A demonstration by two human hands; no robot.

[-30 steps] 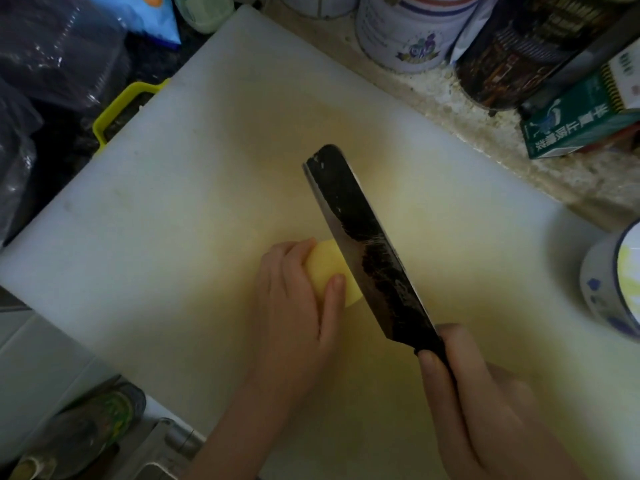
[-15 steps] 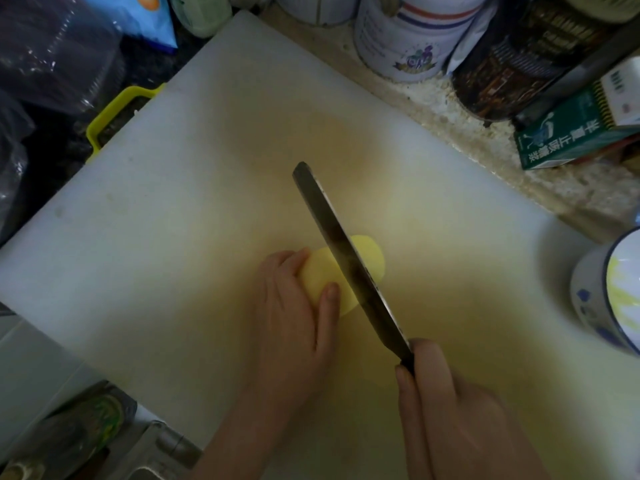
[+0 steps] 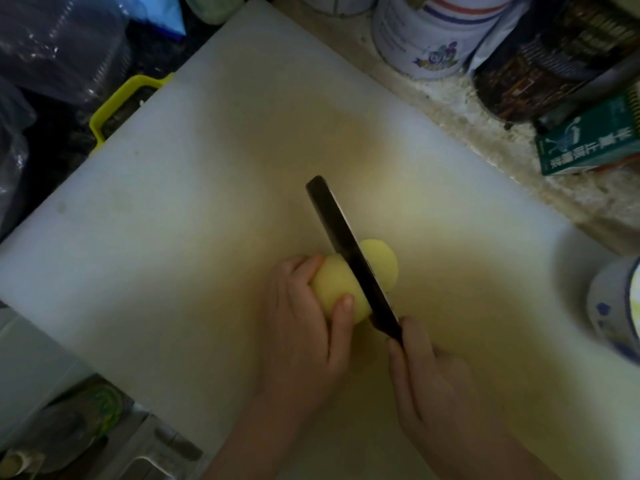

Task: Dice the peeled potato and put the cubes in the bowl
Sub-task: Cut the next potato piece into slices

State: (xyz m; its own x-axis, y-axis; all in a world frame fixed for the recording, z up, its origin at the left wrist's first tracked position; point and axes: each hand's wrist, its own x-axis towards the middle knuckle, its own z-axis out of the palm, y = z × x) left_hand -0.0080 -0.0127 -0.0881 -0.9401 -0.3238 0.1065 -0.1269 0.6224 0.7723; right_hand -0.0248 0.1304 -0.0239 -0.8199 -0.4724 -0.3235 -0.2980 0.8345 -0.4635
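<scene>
A peeled yellow potato (image 3: 334,289) lies on the white cutting board (image 3: 207,209). My left hand (image 3: 301,327) grips its near left part, thumb on top. My right hand (image 3: 426,382) holds the handle of a dark cleaver (image 3: 349,258), whose blade stands edge-down across the potato. A cut piece (image 3: 381,261) shows on the blade's right side. The white bowl with blue print (image 3: 613,306) stands at the board's right edge, partly cut off by the frame.
Tins (image 3: 433,32), a dark container (image 3: 540,64) and a green carton (image 3: 588,140) line the stone counter behind the board. A yellow handle (image 3: 117,102) and plastic bags (image 3: 52,46) lie to the left. A sink edge (image 3: 149,455) sits at the lower left.
The cleaver tipped from flat-side-up to edge-down and sank through the potato. A piece now shows to the right of the blade. My left hand stayed on the potato.
</scene>
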